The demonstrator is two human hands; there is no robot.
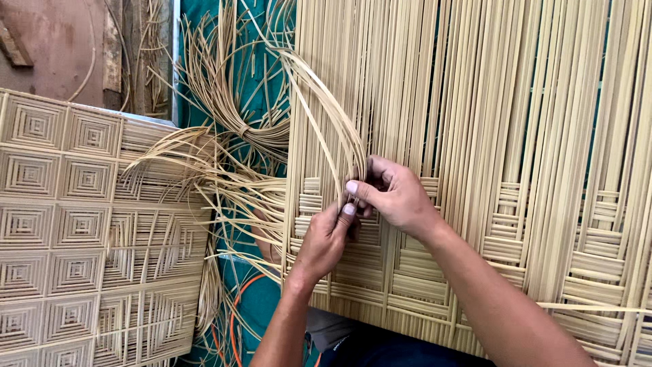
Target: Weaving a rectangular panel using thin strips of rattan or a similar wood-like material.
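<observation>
A wide panel of pale cane strips (489, 136) fills the middle and right, with long vertical strands above and woven square blocks along its lower part. My left hand (324, 241) and my right hand (394, 194) meet at the panel's left side. Both pinch a bundle of thin cane strands (326, 115) that arches up and over to the left from my fingers. My thumbs nearly touch each other on the strands, just above a woven block.
A finished woven panel of concentric squares (75, 231) lies at the left. Loose cane strands in a tied coil (238, 102) spread over a teal sheet (261, 302) between the panels. An orange cord (234, 319) curves near my left forearm. A wooden surface (54, 47) sits top left.
</observation>
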